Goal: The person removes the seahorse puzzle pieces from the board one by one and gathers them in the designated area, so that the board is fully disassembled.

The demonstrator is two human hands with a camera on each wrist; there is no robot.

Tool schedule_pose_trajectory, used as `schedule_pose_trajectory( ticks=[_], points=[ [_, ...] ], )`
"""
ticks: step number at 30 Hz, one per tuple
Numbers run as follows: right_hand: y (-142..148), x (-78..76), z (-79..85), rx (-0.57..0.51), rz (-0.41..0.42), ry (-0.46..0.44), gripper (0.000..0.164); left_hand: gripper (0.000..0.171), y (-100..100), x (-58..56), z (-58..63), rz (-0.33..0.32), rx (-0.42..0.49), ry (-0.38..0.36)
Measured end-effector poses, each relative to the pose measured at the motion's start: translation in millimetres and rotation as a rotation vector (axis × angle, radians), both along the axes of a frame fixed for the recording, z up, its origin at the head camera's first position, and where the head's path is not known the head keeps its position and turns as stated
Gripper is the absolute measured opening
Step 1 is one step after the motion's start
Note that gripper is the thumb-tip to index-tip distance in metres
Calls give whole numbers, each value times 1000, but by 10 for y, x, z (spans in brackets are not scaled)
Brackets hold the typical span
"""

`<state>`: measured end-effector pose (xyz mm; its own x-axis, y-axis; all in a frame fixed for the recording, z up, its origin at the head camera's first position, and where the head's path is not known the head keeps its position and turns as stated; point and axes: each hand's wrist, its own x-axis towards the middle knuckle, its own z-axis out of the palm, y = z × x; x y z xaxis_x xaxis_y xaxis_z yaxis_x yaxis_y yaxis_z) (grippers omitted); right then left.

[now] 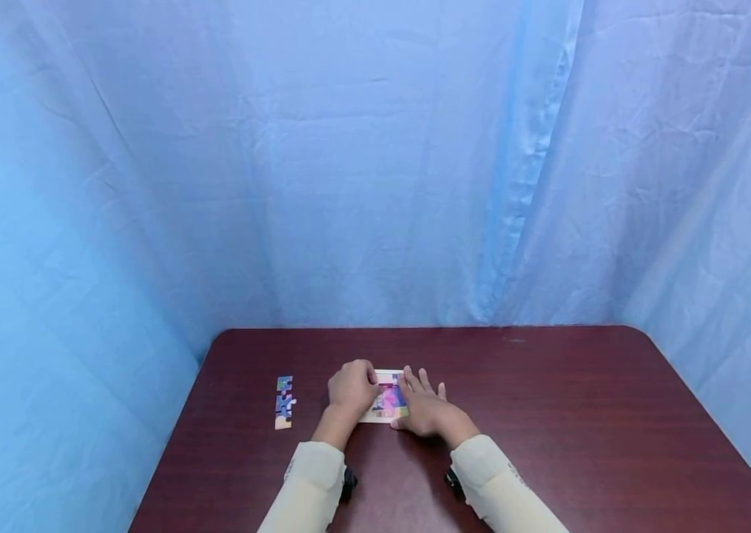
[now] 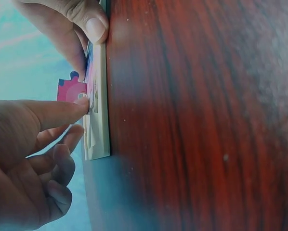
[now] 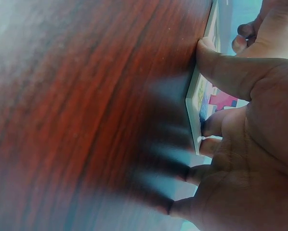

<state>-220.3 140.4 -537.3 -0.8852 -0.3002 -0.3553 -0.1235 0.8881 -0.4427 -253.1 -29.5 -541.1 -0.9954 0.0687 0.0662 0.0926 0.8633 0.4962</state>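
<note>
A jigsaw puzzle board [image 1: 370, 419] with a pale frame and a pink, blue and purple picture lies flat on the table between the two hands. At its left side my left hand [image 1: 351, 386] pinches a pink puzzle piece [image 2: 67, 90], which stands tilted up from the board in the left wrist view. My right hand [image 1: 423, 411] rests on the board's right side with fingers spread. Its thumb [image 2: 97, 30] presses the near edge of the frame, and some other fingertips touch the board's far right part and the table.
Several loose puzzle pieces [image 1: 283, 404] lie in a column on the dark red wooden table [image 1: 548, 414], left of the board. Light blue curtains [image 1: 375, 163] hang behind the table and along both sides.
</note>
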Motion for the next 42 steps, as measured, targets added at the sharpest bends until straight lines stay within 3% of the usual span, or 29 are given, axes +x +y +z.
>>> schedule_pose_trajectory(
  ticks=[7,15,30,42],
  points=[
    [-2,-14,-21,8,6,10,94,31,-20,-8,-33,-10,6,21],
    [0,-33,-108,-3,1,11,95,29,-46,44,-22,-8,105,8],
    [5,-13,-108,-34,-3,-6,94,8,-162,109,9,52,171,22],
    [25,4,-39,-10,7,16,94,10,-272,169,3,116,211,4]
  ],
)
